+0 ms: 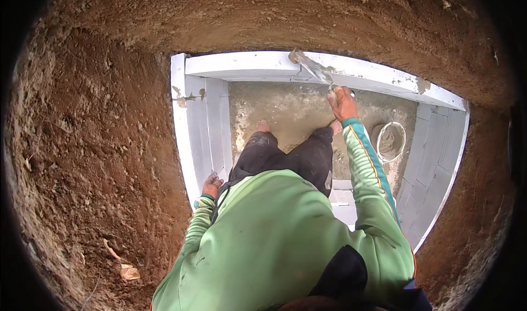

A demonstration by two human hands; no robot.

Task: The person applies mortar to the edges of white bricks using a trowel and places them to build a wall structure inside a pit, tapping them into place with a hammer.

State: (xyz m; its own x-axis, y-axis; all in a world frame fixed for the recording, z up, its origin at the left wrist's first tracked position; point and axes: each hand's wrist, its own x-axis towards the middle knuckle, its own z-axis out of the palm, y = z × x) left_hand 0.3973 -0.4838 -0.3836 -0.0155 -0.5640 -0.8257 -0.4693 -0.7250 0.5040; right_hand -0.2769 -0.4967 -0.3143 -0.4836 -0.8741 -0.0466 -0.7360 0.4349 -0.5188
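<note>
My right hand (343,103) is closed round the handle of a trowel (315,68). The trowel's blade points up and left across the far wall of white blocks (379,69), and its tip is at a lump of grey mortar (297,55) on the wall's top edge. Low at my left side, my left hand (212,185) is beside the left block wall (198,127), fingers slightly apart and nothing visible in them. Whether it touches the wall I cannot tell.
A round bucket (391,142) with grey mortar stands right of my legs. White block walls enclose me; the right one (433,157) curves toward the rim. Bare brown earth (99,146) rises outside them. My bare feet stand on a wet grey floor (296,100). Loose blocks (343,197) lie behind my right leg.
</note>
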